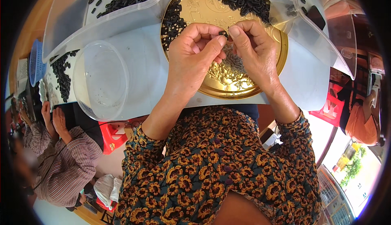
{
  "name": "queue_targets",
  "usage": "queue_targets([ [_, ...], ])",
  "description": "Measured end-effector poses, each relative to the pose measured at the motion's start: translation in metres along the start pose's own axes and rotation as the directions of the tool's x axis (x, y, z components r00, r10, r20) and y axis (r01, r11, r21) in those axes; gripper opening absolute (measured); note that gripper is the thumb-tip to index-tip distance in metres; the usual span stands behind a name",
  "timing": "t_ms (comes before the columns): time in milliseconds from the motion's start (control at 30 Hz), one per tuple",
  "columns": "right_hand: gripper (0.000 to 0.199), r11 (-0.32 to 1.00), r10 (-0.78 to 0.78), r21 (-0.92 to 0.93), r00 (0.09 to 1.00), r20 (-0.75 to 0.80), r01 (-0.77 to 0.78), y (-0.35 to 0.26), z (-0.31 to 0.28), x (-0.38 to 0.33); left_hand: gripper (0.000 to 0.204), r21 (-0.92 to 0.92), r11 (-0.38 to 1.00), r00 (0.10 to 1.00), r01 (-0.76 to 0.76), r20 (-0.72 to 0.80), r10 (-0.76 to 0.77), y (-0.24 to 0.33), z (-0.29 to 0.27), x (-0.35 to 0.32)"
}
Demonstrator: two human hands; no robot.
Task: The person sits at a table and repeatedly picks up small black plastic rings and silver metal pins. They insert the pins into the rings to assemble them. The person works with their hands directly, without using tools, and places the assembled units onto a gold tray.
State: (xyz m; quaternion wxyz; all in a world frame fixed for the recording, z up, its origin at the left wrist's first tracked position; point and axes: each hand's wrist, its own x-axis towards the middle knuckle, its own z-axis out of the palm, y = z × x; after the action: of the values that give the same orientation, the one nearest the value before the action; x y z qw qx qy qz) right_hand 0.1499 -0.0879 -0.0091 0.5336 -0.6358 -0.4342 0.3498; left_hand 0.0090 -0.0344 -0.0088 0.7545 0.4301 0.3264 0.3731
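Between the thumb and finger of my left hand [195,54] is a small black oval part with holes [222,33]. Right beside it, the thumb and forefinger of my right hand [256,47] are pinched together; whatever they grip is too small or hidden to name. Both hands are over a round gold tray [228,93] with a raised pattern. Black parts [240,1] of the same sort are heaped along its far and left sides. Small grey pieces [233,63] lie in its middle, partly behind my hands.
A clear round tub [102,80] stands left of the tray, near loose black parts [62,76]. Clear plastic bins [67,33] flank the tray on the pale table [144,68]. At the left sits a person in a striped top [73,159]; another in orange [362,123] is at the right.
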Motion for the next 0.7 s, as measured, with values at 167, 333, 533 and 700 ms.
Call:
queue_targets([
  [167,0.020,1.000,-0.001,0.003,1.000,-0.006,0.001,0.001,0.001,-0.001,0.012,0.028,1.000,1.000,0.000,-0.013,0.000,-0.001,0.001,0.000],
  [333,0.023,0.990,0.053,0.135,0.996,-0.072,-0.043,0.004,0.010,-0.003,0.011,0.008,0.999,0.998,-0.051,-0.041,0.052,-0.003,0.005,0.000],
  [533,0.027,0.969,0.123,0.219,0.992,-0.039,-0.112,0.003,0.009,-0.002,0.015,-0.001,0.998,0.998,-0.062,-0.026,0.061,-0.002,0.005,0.000],
  [700,0.027,0.978,0.117,0.178,0.993,-0.031,-0.110,0.003,0.009,-0.002,0.013,0.012,0.997,0.997,-0.074,-0.027,0.074,-0.004,0.005,0.001],
])
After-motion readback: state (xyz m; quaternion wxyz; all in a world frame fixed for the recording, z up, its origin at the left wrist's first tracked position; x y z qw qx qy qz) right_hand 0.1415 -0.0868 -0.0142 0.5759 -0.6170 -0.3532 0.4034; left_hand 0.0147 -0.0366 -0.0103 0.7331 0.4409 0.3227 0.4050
